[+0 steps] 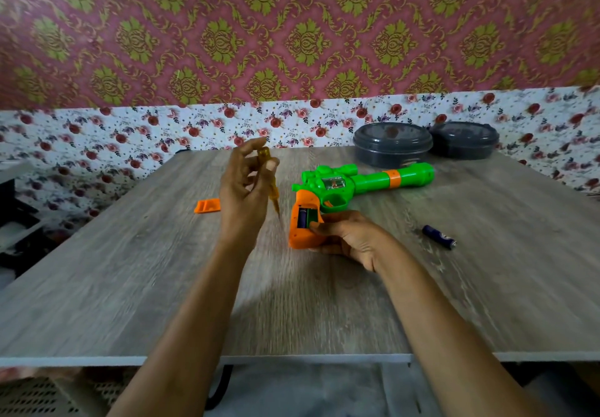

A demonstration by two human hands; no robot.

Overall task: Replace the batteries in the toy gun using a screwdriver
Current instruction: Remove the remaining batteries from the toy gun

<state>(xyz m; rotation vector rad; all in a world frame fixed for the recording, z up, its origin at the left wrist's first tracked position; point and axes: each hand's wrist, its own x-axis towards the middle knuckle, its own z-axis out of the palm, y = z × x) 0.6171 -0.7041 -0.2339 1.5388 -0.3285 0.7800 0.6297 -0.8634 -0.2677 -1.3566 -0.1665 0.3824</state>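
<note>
A green toy gun with an orange grip lies on the wooden table, barrel pointing right. The grip's battery compartment is uncovered and a purple battery shows inside. My right hand holds the orange grip from the right, thumb at the compartment's edge. Raised just left of the grip, my left hand grips a yellow-handled screwdriver, tip pointing down. The orange battery cover lies to the left. A loose purple battery lies to the right.
Two dark round lidded containers stand at the table's far right, behind the gun barrel. A floral cloth runs along the wall behind. The table's near edge crosses the bottom of the view.
</note>
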